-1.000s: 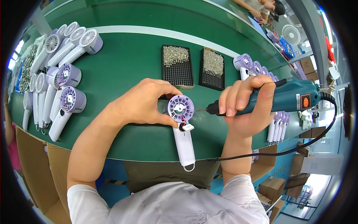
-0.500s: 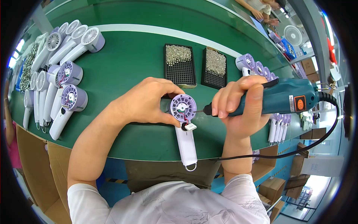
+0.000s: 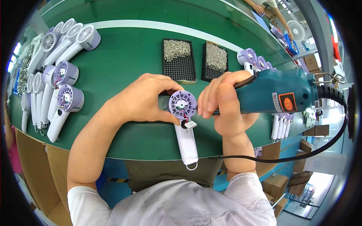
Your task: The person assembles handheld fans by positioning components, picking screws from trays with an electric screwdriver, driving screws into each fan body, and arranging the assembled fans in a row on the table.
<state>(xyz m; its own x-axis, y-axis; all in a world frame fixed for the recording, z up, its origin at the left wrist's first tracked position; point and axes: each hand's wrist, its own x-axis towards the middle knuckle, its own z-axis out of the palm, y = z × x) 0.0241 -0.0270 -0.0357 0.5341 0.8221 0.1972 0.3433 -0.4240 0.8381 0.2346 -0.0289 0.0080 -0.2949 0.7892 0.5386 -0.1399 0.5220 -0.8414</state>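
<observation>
My left hand (image 3: 152,98) is closed around the round purple head of a handheld fan (image 3: 183,105), thumb below and fingers behind. Its white handle (image 3: 186,145) points toward me, with a metal loop at the end. A small white connector (image 3: 190,124) on thin red and dark wires hangs out where head meets handle. In my right hand (image 3: 226,100) is a teal electric screwdriver (image 3: 277,92), lying sideways with its nose toward the right side of the fan head. My fingers wrap its front and hide most of the bit, so I cannot tell whether it touches.
Two black trays of small screws, the left one (image 3: 182,75) and the right one (image 3: 205,71), stand beyond my hands. More fans (image 3: 71,98) lie at left; others (image 3: 247,56) at right. The screwdriver's black cord (image 3: 301,155) loops across the right. Another person's arm (image 3: 281,19) shows far right.
My right hand has brought the screwdriver leftward, up close to the fan head's side. The bit, visible before, is now mostly hidden. My left hand keeps its hold on the fan.
</observation>
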